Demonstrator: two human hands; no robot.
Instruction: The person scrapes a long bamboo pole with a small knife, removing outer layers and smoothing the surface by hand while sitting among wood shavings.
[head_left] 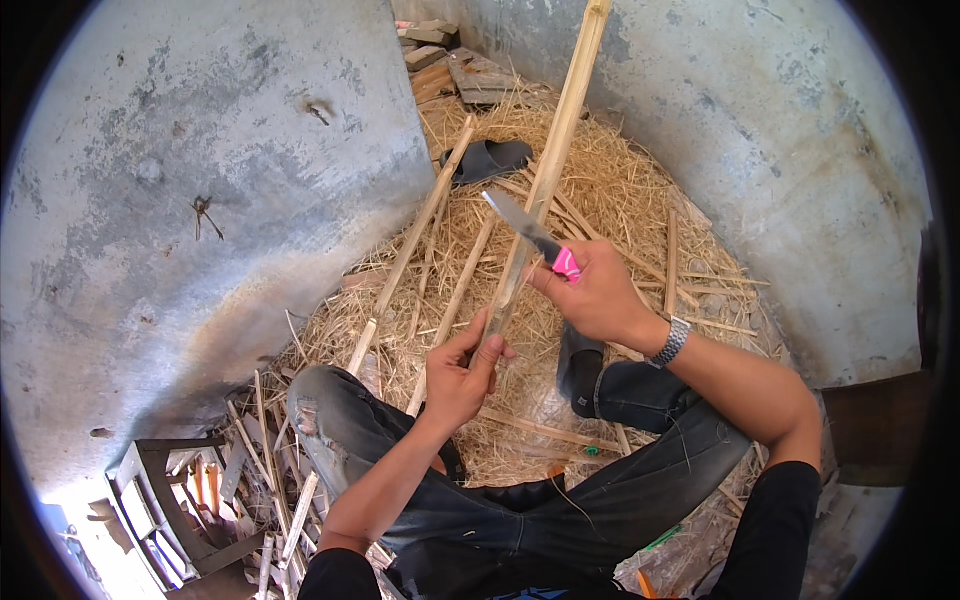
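Observation:
My left hand (465,375) is closed round the lower end of a long bamboo strip (560,130), which slants up and away to the top of the view. In my right hand (605,295) is a knife (524,222) with a pink handle and a broad grey blade. The blade lies across the strip, pointing up and left, a little above my left hand. From this view I cannot tell whether its edge bites into the bamboo. A metal watch band circles my right wrist.
Straw-like shavings (600,170) cover the floor between my bent legs. More strips (425,235) lie to the left, and a dark slipper (488,160) sits beyond. Grey walls rise at left and right. A dark frame (185,510) stands at lower left beside a heap of wood scraps.

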